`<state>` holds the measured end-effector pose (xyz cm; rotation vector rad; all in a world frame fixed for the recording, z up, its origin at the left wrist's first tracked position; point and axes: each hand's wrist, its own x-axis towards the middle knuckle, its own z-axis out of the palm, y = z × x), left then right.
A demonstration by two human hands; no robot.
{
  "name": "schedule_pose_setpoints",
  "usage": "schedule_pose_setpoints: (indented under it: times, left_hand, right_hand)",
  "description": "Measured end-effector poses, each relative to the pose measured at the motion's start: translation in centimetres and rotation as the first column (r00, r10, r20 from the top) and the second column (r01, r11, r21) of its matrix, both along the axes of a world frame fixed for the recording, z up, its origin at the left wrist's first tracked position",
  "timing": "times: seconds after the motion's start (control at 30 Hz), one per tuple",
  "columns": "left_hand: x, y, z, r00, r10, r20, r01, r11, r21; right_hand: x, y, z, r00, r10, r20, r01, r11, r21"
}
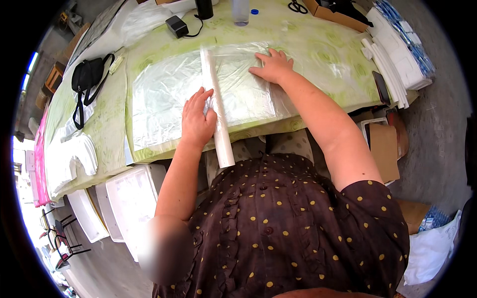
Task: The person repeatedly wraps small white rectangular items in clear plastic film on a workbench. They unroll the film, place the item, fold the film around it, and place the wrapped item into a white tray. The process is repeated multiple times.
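Note:
A large clear plastic sheet [161,94] lies spread and wrinkled on the table in front of me. Across it runs a long whitish roll [222,129], seemingly wound with clear film, its near end jutting past the table edge. My left hand [198,119] rests on the sheet just left of the roll, fingers stretched out, thumb side against or very close to it. Farther off, to the right of the roll, my right hand [273,66] presses on the sheet's right part with its fingers spread. Neither hand grips anything.
A green-patterned cover [318,49] lies over the table. At the back stand a black adapter [177,27], a clear bottle [241,12] and scissors [297,6]. On the left are a black bag [88,75] and white cloth [79,154]; on the right, white rolls [389,74] and a phone [381,87].

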<state>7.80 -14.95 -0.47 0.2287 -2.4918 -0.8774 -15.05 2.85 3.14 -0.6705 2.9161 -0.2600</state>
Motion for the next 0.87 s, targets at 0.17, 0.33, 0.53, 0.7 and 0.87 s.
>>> schedule_pose_setpoints:
  times: [0.17, 0.33, 0.53, 0.7, 0.87]
  left_hand:
    - [-0.1, 0.4, 0.0, 1.000, 0.001, -0.011, -0.001, 1.000, 0.003]
    - [0.0, -1.2, -2.4, 0.999, -0.037, -0.020, 0.034, 0.991, -0.133]
    - [-0.3, -0.3, -0.7, 1.000, -0.006, -0.025, 0.004, 0.997, -0.079]
    - [0.1, 0.1, -0.2, 0.999, 0.035, -0.029, -0.035, 0.999, 0.012]
    - [0.2, 0.1, -0.4, 0.999, 0.019, -0.034, -0.019, 1.000, -0.013]
  right_hand:
    - [0.0, -1.6, -2.2, 0.970, 0.132, -0.205, -0.179, 0.956, -0.232]
    - [12.5, -6.4, 1.6, 0.718, 0.620, -0.317, -0.672, 0.500, -0.546]
    - [8.0, -5.9, -1.5, 0.903, 0.363, -0.229, -0.425, 0.832, -0.356]
    - [4.6, -4.4, 0.0, 0.978, 0.210, 0.008, -0.209, 0.976, -0.056]
    - [3.7, -6.4, 0.3, 0.987, 0.160, 0.030, -0.160, 0.987, 0.006]
